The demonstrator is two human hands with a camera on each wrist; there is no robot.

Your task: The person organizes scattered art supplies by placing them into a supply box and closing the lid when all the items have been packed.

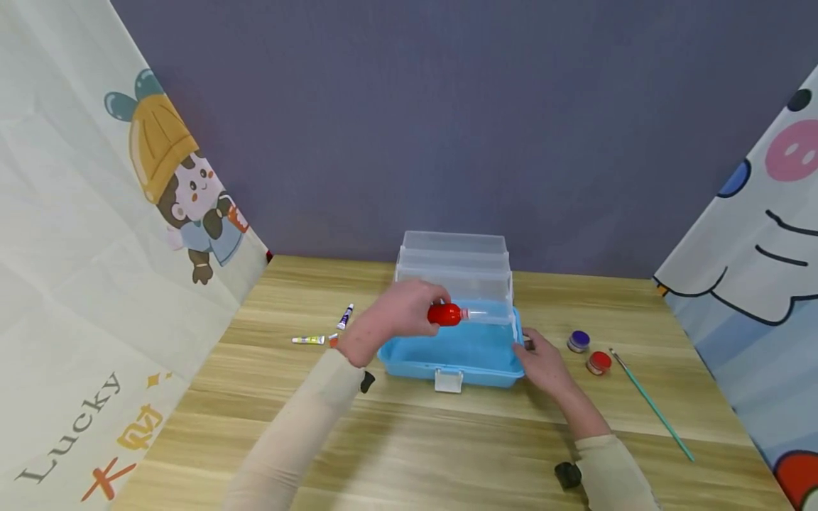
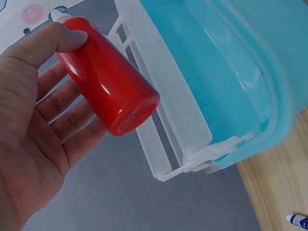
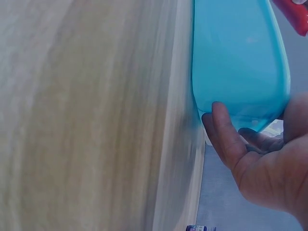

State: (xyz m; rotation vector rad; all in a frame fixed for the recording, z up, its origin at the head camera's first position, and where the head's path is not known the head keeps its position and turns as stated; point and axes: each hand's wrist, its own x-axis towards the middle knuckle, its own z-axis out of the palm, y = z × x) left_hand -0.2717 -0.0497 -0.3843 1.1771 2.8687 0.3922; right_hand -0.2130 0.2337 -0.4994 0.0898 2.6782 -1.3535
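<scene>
My left hand [image 1: 409,309] holds a red paint bottle [image 1: 444,314] with a clear nozzle, tipped on its side above the open blue storage box [image 1: 447,370]. In the left wrist view, the thumb presses one side of the bottle [image 2: 108,79] and the fingers lie behind it. Translucent stepped trays [image 1: 455,266] stand raised at the back of the box, and a white latch [image 1: 449,381] hangs at its front. My right hand [image 1: 543,363] grips the box's right end. In the right wrist view, its fingers [image 3: 226,130] lie against the blue outer wall.
Left of the box lie a yellow paint tube [image 1: 309,341], a dark purple tube [image 1: 345,316] and an orange-red one [image 1: 333,341], partly behind the left arm. On the right are a purple paint jar [image 1: 579,341], a red jar [image 1: 598,363] and a green paintbrush [image 1: 658,411].
</scene>
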